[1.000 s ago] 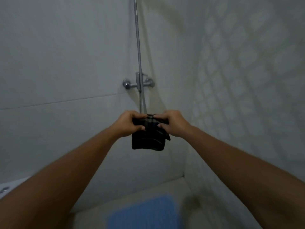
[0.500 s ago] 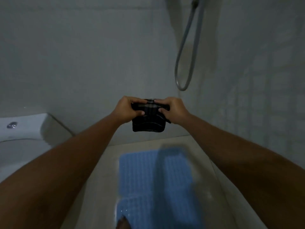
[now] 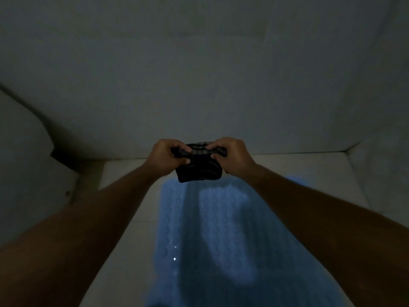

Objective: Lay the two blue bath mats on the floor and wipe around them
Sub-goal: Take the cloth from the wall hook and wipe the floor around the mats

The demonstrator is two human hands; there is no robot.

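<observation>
A folded dark cloth (image 3: 199, 169) with faint stripes hangs in front of me, held by its top edge. My left hand (image 3: 167, 157) grips its left corner and my right hand (image 3: 232, 157) grips its right corner. Both arms are stretched out over a blue textured bath mat (image 3: 221, 240) that lies flat on the pale floor (image 3: 128, 229) below the cloth. The mat runs from under the cloth down to the bottom of the view. My arms' shadows fall across it. I cannot tell whether this is one mat or two.
A white toilet (image 3: 24, 165) stands at the left, close to the mat's left side. Pale tiled walls (image 3: 199, 74) close off the far side and the right (image 3: 380, 162), meeting at a corner on the right. The light is dim.
My view has tilted down from the shower mixer and hose to the floor. The mat now fills the lower middle. Both hands have kept their hold on the cloth.
</observation>
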